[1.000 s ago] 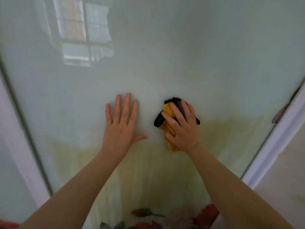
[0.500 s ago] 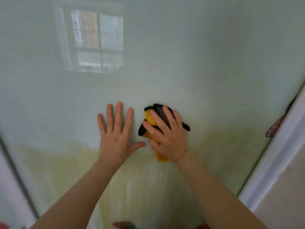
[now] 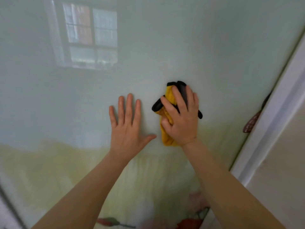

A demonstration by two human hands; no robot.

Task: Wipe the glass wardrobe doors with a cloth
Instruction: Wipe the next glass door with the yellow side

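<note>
A pale green glass wardrobe door (image 3: 173, 47) fills the head view, fading to yellow low down with red flowers printed near the bottom. My right hand (image 3: 181, 119) presses a bunched yellow cloth with black edging (image 3: 168, 96) against the glass, the fingers spread over it and the thumb tucked into its folds. My left hand (image 3: 127, 128) lies flat on the glass just left of the cloth, fingers straight and pointing up, thumb out toward the cloth.
A window reflection (image 3: 90, 35) shows in the glass at the upper left. The door's right edge meets a white frame (image 3: 274, 126) running diagonally, with a beige wall beyond. A dark seam (image 3: 9, 207) marks the door's lower left edge.
Both hands stay side by side on the glass while my view pans left. The right hand and cloth have edged a little away from the left hand.
</note>
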